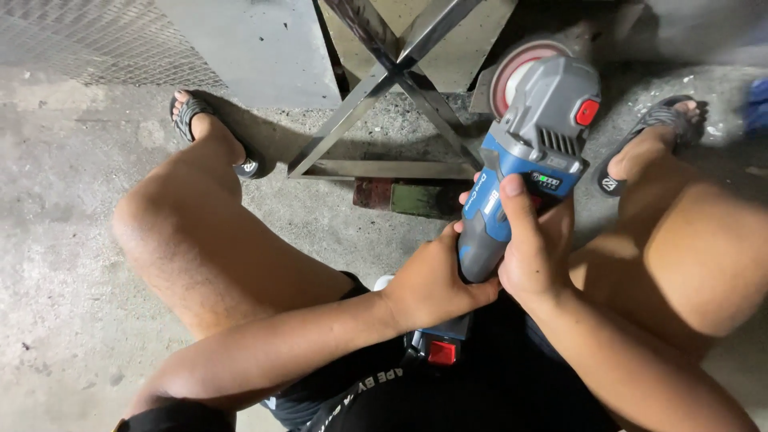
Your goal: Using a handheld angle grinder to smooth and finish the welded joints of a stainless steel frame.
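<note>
- As I read the head view, both hands are closed round a blue and grey angle grinder [524, 152], held between the bent knees above the concrete floor [56, 264].
- Left hand [432, 284]: wrapped on the rear of the grip, low, fingers curled under the handle; the battery block [440, 346] with its red catch sits just behind it, against the dark shorts [480, 392].
- Right hand [534, 252]: clamped on the body just ahead of the left one, thumb lying up along the blue casing.
- Grinder head points away from the person; its reddish disc [512, 68] sits beside a crossed metal frame [392, 80] standing on the floor. I cannot tell whether disc and frame touch.
- Sandalled feet either side of the frame, well apart.
</note>
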